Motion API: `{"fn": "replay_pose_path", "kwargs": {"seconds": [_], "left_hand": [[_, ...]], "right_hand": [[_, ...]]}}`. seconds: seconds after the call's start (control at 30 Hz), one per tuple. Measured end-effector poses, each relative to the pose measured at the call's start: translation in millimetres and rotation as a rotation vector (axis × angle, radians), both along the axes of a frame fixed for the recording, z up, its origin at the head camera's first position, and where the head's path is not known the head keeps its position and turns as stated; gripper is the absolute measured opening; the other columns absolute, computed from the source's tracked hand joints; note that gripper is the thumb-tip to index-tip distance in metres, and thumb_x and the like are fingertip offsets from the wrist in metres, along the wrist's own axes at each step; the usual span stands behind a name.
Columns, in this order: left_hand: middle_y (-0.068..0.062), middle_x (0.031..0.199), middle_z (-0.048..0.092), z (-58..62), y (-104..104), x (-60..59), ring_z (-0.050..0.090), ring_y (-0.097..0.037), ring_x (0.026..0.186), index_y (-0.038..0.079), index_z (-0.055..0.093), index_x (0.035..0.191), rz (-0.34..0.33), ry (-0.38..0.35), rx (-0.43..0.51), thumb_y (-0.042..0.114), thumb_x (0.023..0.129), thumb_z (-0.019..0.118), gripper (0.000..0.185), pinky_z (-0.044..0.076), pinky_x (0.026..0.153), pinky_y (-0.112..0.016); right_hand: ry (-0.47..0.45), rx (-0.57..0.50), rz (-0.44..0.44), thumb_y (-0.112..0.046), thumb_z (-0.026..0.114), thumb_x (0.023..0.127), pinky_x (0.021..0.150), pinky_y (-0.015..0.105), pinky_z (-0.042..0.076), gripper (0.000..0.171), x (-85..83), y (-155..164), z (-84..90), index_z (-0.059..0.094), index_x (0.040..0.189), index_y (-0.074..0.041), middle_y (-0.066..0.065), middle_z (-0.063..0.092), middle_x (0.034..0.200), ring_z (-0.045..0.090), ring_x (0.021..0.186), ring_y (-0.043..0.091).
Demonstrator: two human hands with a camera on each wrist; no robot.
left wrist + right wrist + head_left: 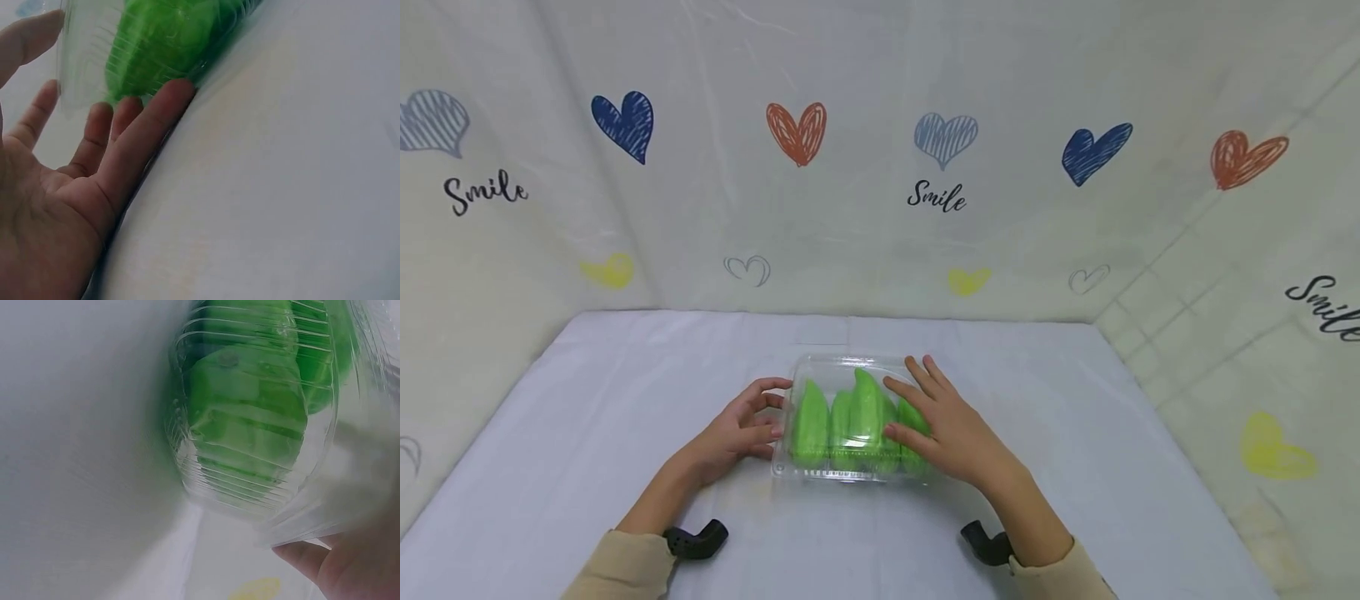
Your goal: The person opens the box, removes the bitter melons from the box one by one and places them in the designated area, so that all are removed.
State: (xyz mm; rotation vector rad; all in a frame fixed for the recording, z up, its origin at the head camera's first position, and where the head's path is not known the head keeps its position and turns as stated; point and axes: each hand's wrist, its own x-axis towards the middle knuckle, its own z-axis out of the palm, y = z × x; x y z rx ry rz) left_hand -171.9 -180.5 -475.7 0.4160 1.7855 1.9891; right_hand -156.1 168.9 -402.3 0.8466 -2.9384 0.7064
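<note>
In the head view, a clear plastic clamshell box stands on the white table, its lid down. Inside lie several long, smooth green pieces with pointed tips, resembling fruit or peppers. My left hand has its fingertips right at the box's left side, fingers loosely bent; the left wrist view shows those fingers along the ribbed wall. The right hand spreads its fingers over the right end of the lid, covering part of the green pieces. In the right wrist view, its fingertips meet the lid's edge.
White cloth covers the table. Behind and at the sides hangs a pale sheet printed with hearts and "Smile". A black curved piece sits at the left wrist, another at the right.
</note>
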Motion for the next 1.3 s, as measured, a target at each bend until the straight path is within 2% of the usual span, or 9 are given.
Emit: {"fn": "replay_pose_path", "kwargs": {"seconds": [0.13, 0.23, 0.43, 0.67, 0.8, 1.03, 1.1, 1.2, 1.3], "left_hand": [[-0.017, 0.154, 0.029, -0.4, -0.5, -1.3, 0.051, -0.028, 0.129, 0.025, 0.028, 0.154, -0.02, 0.005, 0.006, 0.01, 0.096, 0.062, 0.069, 0.056, 0.089, -0.05], [-0.017, 0.157, 0.027, -2.2, -1.2, -2.4, 0.047, -0.029, 0.133, 0.026, 0.027, 0.155, -0.024, 0.013, 0.01, 0.009, 0.096, 0.061, 0.07, 0.055, 0.091, -0.05], [-0.018, 0.156, 0.03, -3.9, -0.9, -6.5, 0.045, -0.03, 0.135, 0.025, 0.03, 0.155, -0.001, 0.035, 0.018, 0.008, 0.096, 0.061, 0.068, 0.055, 0.09, -0.049], [-0.014, 0.162, 0.021, -5.1, 0.5, -5.5, 0.04, -0.032, 0.141, 0.022, 0.029, 0.156, -0.014, 0.014, 0.043, 0.008, 0.096, 0.061, 0.07, 0.054, 0.093, -0.048], [-0.014, 0.162, 0.022, -6.8, -1.8, -3.0, 0.037, -0.035, 0.143, 0.023, 0.029, 0.155, -0.015, 0.008, 0.042, 0.007, 0.096, 0.061, 0.069, 0.054, 0.094, -0.048], [-0.014, 0.162, 0.023, -9.0, -5.6, 1.2, 0.036, -0.035, 0.143, 0.023, 0.028, 0.155, -0.027, 0.016, 0.026, 0.009, 0.096, 0.062, 0.07, 0.054, 0.093, -0.048], [-0.014, 0.162, 0.023, -8.7, -5.4, 1.7, 0.036, -0.035, 0.143, 0.023, 0.028, 0.155, -0.032, 0.014, 0.028, 0.008, 0.096, 0.061, 0.069, 0.054, 0.093, -0.049], [-0.014, 0.161, 0.023, -6.9, -3.5, 1.0, 0.036, -0.036, 0.143, 0.024, 0.028, 0.155, -0.03, 0.023, 0.028, 0.009, 0.097, 0.061, 0.069, 0.054, 0.093, -0.049], [-0.014, 0.161, 0.023, -4.8, -1.5, 0.0, 0.035, -0.037, 0.143, 0.024, 0.029, 0.155, -0.023, 0.029, 0.028, 0.01, 0.096, 0.061, 0.069, 0.054, 0.093, -0.049]], "right_hand": [[0.024, 0.002, 0.001, -0.066, 0.05, 0.095, 0.108, 0.062, 0.037, 0.069, -0.9, -1.4, 1.0, 0.038, 0.154, -0.032, 0.005, 0.016, 0.167, 0.004, 0.155, 0.029], [0.04, 0.006, 0.009, -0.064, 0.051, 0.095, 0.108, 0.063, 0.037, 0.069, -2.0, -2.8, 2.1, 0.039, 0.154, -0.029, 0.007, 0.016, 0.166, 0.005, 0.154, 0.032], [0.052, 0.023, 0.009, -0.064, 0.051, 0.095, 0.11, 0.062, 0.035, 0.07, -6.4, -3.5, 4.0, 0.038, 0.154, -0.028, 0.009, 0.017, 0.166, 0.005, 0.154, 0.033], [0.044, 0.015, 0.008, -0.064, 0.051, 0.095, 0.108, 0.063, 0.037, 0.07, -5.1, -2.4, 1.9, 0.04, 0.154, -0.027, 0.009, 0.018, 0.166, 0.006, 0.154, 0.034], [0.031, 0.008, 0.007, -0.066, 0.05, 0.095, 0.107, 0.064, 0.038, 0.071, -1.7, -3.0, -0.1, 0.038, 0.154, -0.03, 0.007, 0.017, 0.167, 0.004, 0.154, 0.032], [0.022, 0.01, 0.02, -0.073, 0.059, 0.085, 0.106, 0.066, 0.037, 0.084, 3.0, -3.5, -4.1, 0.035, 0.156, -0.033, -0.001, 0.011, 0.167, 0.002, 0.155, 0.031], [0.052, 0.045, 0.039, -0.076, 0.062, 0.08, 0.109, 0.067, 0.032, 0.09, 4.0, -3.5, -4.3, 0.034, 0.155, -0.035, 0.0, 0.011, 0.167, 0.001, 0.154, 0.033], [0.154, 0.117, 0.067, -0.079, 0.066, 0.073, 0.114, 0.069, 0.019, 0.097, 4.4, -4.2, -2.6, 0.036, 0.154, -0.037, 0.001, 0.015, 0.167, 0.002, 0.154, 0.036], [0.271, 0.163, 0.116, -0.077, 0.069, 0.071, 0.116, 0.068, 0.013, 0.095, 4.2, -6.0, 0.2, 0.042, 0.151, -0.033, 0.002, 0.027, 0.164, 0.011, 0.153, 0.038]]}}
